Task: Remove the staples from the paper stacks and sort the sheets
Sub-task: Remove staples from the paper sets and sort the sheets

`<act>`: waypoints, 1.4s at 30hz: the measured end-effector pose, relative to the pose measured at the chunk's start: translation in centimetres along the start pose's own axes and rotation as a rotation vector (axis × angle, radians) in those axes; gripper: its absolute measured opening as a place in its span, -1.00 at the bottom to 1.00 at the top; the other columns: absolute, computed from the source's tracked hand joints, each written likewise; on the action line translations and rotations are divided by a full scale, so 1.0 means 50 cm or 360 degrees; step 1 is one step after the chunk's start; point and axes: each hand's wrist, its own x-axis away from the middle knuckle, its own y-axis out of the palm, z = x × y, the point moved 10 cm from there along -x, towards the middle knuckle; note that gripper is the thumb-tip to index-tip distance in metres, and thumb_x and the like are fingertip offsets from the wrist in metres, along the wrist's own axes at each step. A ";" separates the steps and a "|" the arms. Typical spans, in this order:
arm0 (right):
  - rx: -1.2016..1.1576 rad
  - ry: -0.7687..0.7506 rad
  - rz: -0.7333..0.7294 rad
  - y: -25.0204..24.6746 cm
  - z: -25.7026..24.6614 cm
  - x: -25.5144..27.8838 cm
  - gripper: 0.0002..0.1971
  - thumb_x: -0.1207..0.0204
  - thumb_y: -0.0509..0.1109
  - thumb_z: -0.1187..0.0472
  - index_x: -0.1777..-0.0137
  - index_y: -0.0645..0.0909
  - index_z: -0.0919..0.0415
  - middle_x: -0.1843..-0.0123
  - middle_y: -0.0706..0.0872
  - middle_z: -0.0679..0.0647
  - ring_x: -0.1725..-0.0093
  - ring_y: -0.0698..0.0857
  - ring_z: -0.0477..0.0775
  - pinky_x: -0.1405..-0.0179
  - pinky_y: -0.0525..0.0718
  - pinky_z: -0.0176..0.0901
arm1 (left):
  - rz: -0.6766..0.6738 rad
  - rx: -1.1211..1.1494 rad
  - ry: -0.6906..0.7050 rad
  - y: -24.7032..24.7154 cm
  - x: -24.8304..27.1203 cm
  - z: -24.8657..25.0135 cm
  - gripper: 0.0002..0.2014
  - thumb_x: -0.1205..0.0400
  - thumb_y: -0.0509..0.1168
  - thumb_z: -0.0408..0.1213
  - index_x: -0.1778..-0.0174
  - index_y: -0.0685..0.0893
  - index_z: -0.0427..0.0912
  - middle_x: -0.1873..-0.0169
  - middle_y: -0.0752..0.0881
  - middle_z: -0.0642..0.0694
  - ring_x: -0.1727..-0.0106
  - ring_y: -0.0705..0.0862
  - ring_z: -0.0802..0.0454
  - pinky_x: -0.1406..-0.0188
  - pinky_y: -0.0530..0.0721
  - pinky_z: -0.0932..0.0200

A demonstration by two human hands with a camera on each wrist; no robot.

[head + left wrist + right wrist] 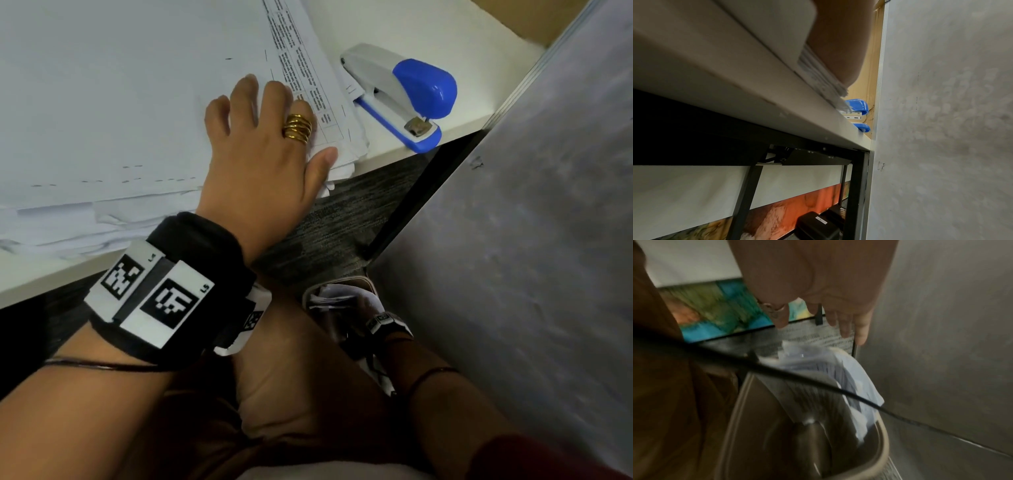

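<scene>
A thick stack of white sheets (102, 102) covers the white desk (411, 24); its right sheets carry printed tables. My left hand (267, 113), with a gold ring, lies flat on the stack with fingers spread and its thumb at the stack's near right corner. The left wrist view shows the stack's edge (818, 78) under that hand. Below the desk, my right hand (822, 318) hangs with straight fingers over loose sheets (838, 369) standing in a beige bin (882, 443). It holds nothing. In the head view only its wrist band (383, 322) shows, beside the bin's papers (332, 296).
A grey and blue stapler (404, 92) sits at the desk's right corner, beside the stack. A grey partition wall (513, 240) stands close on the right, with the bin against it. A black cable (777, 369) crosses above the bin. Black desk legs (855, 194) stand underneath.
</scene>
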 end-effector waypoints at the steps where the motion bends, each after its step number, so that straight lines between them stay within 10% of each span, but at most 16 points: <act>1: -0.0054 0.0049 0.0026 -0.034 -0.036 0.038 -0.41 -0.47 0.46 0.01 -0.49 0.43 0.05 -0.43 0.45 -0.14 -0.46 0.48 0.03 -0.43 0.42 -0.19 | -0.0016 0.0001 0.0001 0.001 0.000 0.001 -0.41 -0.68 -0.12 0.10 -0.34 0.48 -0.32 -0.34 0.45 -0.34 -0.46 0.31 -0.42 -0.34 0.25 -0.33; 5: 0.0057 0.0058 0.0205 -0.133 -0.097 0.092 -0.21 -0.54 0.36 0.08 -0.65 0.02 0.25 -0.65 0.09 0.28 -0.60 0.20 0.31 -0.55 0.28 0.12 | -0.0028 0.0037 -0.0011 -0.005 0.001 0.001 -0.43 -0.67 -0.09 0.09 -0.32 0.49 -0.32 -0.33 0.46 -0.34 -0.45 0.32 -0.42 -0.36 0.26 -0.33; 11: -0.0065 -0.0407 0.0986 -0.348 -0.278 0.255 -0.75 -0.62 0.22 0.26 -0.22 0.56 0.34 -0.21 0.55 0.29 -0.19 0.57 0.32 -0.15 0.54 0.06 | -0.0040 0.0240 -0.0041 -0.011 -0.001 -0.009 -0.33 -0.58 -0.15 0.20 -0.31 0.55 -0.21 -0.31 0.47 -0.25 -0.44 0.34 -0.32 -0.37 0.24 -0.21; 15: -0.0368 -0.0847 0.1644 -0.488 -0.406 0.443 -0.79 -0.51 0.22 0.21 0.15 0.64 0.31 0.19 0.64 0.17 0.18 0.62 0.13 0.13 0.50 -0.23 | 0.0214 0.0943 -0.0046 -0.089 0.009 -0.026 -0.49 -0.54 0.32 0.11 -0.28 0.55 -0.17 -0.33 0.42 -0.15 -0.34 0.44 -0.10 -0.37 0.38 0.01; 19: -0.0554 -0.1184 0.2061 -0.585 -0.515 0.606 -0.78 -0.47 0.22 0.19 0.19 0.64 0.30 0.24 0.57 0.00 0.25 0.41 -0.22 0.13 0.32 -0.72 | 0.0300 0.0619 -0.0089 -0.153 0.045 -0.084 -0.24 -0.33 0.34 0.30 -0.37 0.54 -0.07 -0.45 0.40 -0.17 -0.48 0.35 -0.16 -0.45 0.35 -0.09; 23: -0.0508 -0.1337 0.1983 -0.633 -0.623 0.641 -0.89 -0.50 0.31 0.38 0.15 0.67 0.34 0.20 0.58 0.09 0.20 0.46 -0.18 0.10 0.36 -0.64 | -0.0486 0.0238 -0.0132 -0.083 0.083 -0.158 0.00 -0.30 0.26 0.50 -0.61 0.22 0.07 -0.61 0.23 -0.16 -0.58 0.23 -0.18 -0.53 0.28 -0.06; 29: 0.0010 -0.0941 0.1883 -0.648 -0.684 0.623 -0.67 -0.57 0.33 0.07 0.30 0.75 0.26 0.18 0.67 0.11 0.02 0.53 0.18 -0.01 0.49 0.04 | -0.0621 0.0210 -0.0109 -0.082 0.114 -0.161 -0.20 -0.48 0.19 0.39 -0.61 0.22 0.14 -0.61 0.24 -0.09 -0.53 0.30 -0.17 -0.49 0.32 -0.01; 34: 0.0152 -0.0603 0.1439 -0.634 -0.687 0.584 -0.45 -0.60 0.16 -0.20 0.49 0.56 0.16 0.24 0.58 0.04 -0.04 0.39 0.11 -0.09 0.36 0.02 | -0.0595 0.0274 -0.0090 -0.085 0.123 -0.135 -0.20 -0.48 0.18 0.40 -0.61 0.22 0.14 -0.61 0.23 -0.08 -0.51 0.26 -0.17 -0.48 0.29 -0.01; 37: -0.0046 -0.0679 0.1130 -0.621 -0.688 0.560 -0.56 -0.54 0.34 0.00 0.51 0.45 0.22 0.39 0.46 0.07 0.15 0.41 0.06 0.19 0.41 -0.20 | -0.0723 0.0289 -0.0043 -0.081 0.135 -0.118 -0.11 -0.42 0.26 0.40 -0.63 0.20 0.09 -0.60 0.21 -0.06 -0.53 0.17 -0.14 -0.49 0.23 0.01; 39: -0.0145 -0.0756 0.1005 -0.613 -0.689 0.558 -0.69 -0.56 0.35 0.20 0.38 0.47 0.30 0.40 0.43 0.09 0.32 0.41 -0.02 0.43 0.32 -0.36 | -0.0739 0.0444 -0.0051 -0.088 0.136 -0.119 -0.18 -0.47 0.25 0.35 -0.61 0.24 0.09 -0.58 0.23 -0.03 -0.54 0.16 -0.08 -0.52 0.21 0.03; 42: -0.0354 -0.0855 0.0998 -0.619 -0.680 0.574 -0.79 -0.63 0.20 0.42 -0.15 0.63 0.33 0.00 0.63 0.06 0.05 0.54 -0.12 0.23 0.39 -0.58 | -0.0583 0.0754 -0.0117 -0.129 0.123 -0.142 -0.34 -0.55 0.26 0.23 -0.55 0.35 0.07 -0.53 0.33 -0.01 -0.55 0.24 -0.01 -0.54 0.24 0.05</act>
